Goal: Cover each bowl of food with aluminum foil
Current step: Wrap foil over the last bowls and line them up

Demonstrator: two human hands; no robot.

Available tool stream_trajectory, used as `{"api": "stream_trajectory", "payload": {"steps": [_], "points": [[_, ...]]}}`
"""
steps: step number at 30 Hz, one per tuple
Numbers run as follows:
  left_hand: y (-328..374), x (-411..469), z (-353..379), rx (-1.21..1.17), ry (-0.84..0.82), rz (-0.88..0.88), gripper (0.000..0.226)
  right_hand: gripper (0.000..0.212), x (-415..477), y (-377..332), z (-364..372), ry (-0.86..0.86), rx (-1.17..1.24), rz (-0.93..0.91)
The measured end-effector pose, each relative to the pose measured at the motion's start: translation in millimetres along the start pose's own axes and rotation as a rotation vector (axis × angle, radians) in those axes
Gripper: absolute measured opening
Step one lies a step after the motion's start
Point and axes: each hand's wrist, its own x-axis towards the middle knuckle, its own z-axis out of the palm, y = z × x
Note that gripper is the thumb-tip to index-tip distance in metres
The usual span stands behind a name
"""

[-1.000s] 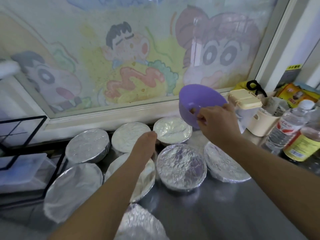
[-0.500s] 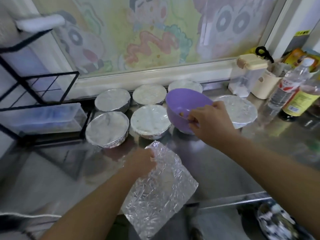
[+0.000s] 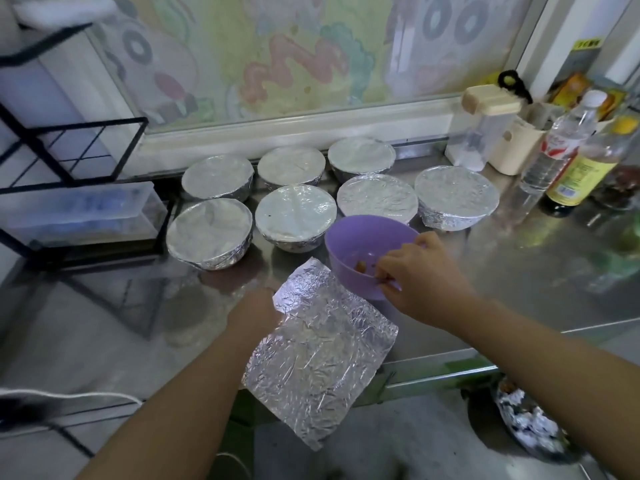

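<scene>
Right hand (image 3: 424, 277) grips the near rim of a purple bowl (image 3: 360, 244), fingers curled over the edge, while the left hand (image 3: 254, 311) holds one foil sheet (image 3: 318, 358) by its left edge; the hands are apart, with bowl and sheet side by side between them. One bowl is uncovered: the purple one, on the steel counter (image 3: 519, 289), with a few brownish bits of food (image 3: 362, 265) at its bottom. The crumpled sheet slants toward the camera, its far corner just beside the bowl's left wall, its near end crossing the counter's front edge in the view; it hides the left hand's fingers. Seven covered bowls (image 3: 296, 216) stand behind, each wrapped in foil: three in a back row below the window ledge, four in a front row. The purple bowl blocks the near edge of the third bowl in the front row, and the right hand covers the purple bowl's near right rim. At left, one black wire rack (image 3: 69, 143) holds a clear box (image 3: 79, 209). At right stand a clear container (image 3: 481, 133) with a cream lid, a cream holder (image 3: 516, 152) and two bottles, one clear (image 3: 561, 140), one yellow-labelled (image 3: 585, 171). A cartoon painting (image 3: 294, 57) fills the window pane behind, and a wad of foil (image 3: 530, 420) lies low at right, below the counter
</scene>
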Motion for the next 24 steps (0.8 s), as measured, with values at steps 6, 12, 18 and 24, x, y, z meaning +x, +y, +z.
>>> {"api": "stream_trajectory", "payload": {"steps": [6,12,18,24], "points": [[8,-24,-78,0.196,-0.067,0.1,0.026,0.005,-11,11,12,-0.157,0.015,-0.107],[29,-38,-129,0.388,0.104,0.161,0.007,0.002,-16,2,31,-0.234,0.037,-0.16],[40,-64,-173,0.486,0.296,0.169,0.021,0.009,-14,-18,38,-0.51,-0.012,-0.181],[60,-86,-189,0.36,0.503,0.188,0.013,0.017,-7,-30,34,-0.649,-0.048,-0.185]]}}
